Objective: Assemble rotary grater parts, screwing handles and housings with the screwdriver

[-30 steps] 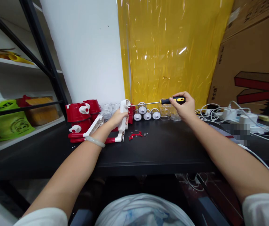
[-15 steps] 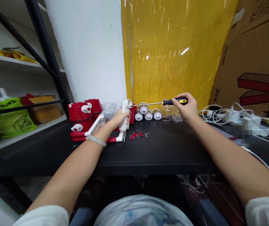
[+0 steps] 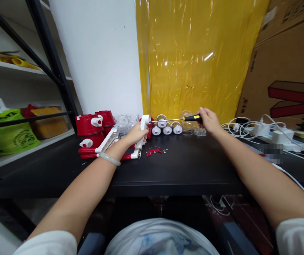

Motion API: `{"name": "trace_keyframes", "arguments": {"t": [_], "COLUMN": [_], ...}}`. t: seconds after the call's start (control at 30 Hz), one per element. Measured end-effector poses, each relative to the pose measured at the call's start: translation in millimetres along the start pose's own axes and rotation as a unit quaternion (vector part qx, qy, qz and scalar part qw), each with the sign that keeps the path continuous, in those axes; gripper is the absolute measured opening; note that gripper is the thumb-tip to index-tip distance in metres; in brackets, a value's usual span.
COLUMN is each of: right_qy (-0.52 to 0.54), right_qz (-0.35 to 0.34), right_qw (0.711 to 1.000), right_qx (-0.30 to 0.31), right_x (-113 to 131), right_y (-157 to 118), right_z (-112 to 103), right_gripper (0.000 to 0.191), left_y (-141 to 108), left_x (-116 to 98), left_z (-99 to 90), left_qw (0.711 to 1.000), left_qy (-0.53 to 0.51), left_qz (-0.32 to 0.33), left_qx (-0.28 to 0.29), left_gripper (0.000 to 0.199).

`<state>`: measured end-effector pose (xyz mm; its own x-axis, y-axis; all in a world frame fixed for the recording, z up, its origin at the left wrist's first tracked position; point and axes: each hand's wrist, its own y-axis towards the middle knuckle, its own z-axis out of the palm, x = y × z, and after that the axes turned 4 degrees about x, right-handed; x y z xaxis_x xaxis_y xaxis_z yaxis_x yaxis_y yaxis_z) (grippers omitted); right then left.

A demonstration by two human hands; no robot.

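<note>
My left hand [image 3: 136, 135] is wrapped round a white plastic part [image 3: 144, 128] with a red handle low down, held upright over the table. In my right hand [image 3: 209, 121] is the rear end of a black and yellow screwdriver [image 3: 191, 118]. The screwdriver lies level, its shaft pointing left and its tip at the upper end of the white part; the exact contact is too small to tell. On the table below are small red pieces [image 3: 154, 152] with several tiny screws [image 3: 164, 151] around them.
Red containers [image 3: 86, 124] are stacked at the left, beside white and red handles [image 3: 88, 153]. White-capped round parts [image 3: 168, 130] and clear cups [image 3: 127, 122] line the back. Power strips [image 3: 285, 136] with white cables lie right. A shelf [image 3: 56, 141] stands left.
My right hand has shifted its hold toward the rear of the screwdriver, with the fingers now round its end. The white part's upper end has turned slightly and sits a little lower.
</note>
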<state>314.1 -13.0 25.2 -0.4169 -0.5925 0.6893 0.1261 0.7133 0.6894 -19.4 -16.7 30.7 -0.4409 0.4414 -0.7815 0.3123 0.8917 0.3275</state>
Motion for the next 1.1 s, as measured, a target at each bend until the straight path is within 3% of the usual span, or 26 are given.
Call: {"name": "trace_keyframes", "arguments": {"t": [0.1, 0.57, 1.1], "right_qy": [-0.05, 0.056, 0.15], "right_qz": [0.029, 0.147, 0.203], "right_qw": [0.998, 0.984, 0.962], "right_qx": [0.018, 0.081, 0.107], "right_x": [-5.3, -29.9, -36.0], "right_y": [0.9, 2.9, -1.4], "right_z": [-2.3, -2.0, 0.6], "right_gripper": [0.054, 0.044, 0.03], "left_y": [-2.0, -4.2, -2.8], "left_x": [-1.9, -0.9, 7.0], "left_z": [0.8, 13.3, 15.9], "left_qw": [1.0, 0.998, 0.997], "left_qy": [0.029, 0.056, 0.057], "left_qz": [0.006, -0.017, -0.021], "left_qx": [-0.006, 0.02, 0.037], "left_gripper": [0.021, 0.025, 0.036]}}
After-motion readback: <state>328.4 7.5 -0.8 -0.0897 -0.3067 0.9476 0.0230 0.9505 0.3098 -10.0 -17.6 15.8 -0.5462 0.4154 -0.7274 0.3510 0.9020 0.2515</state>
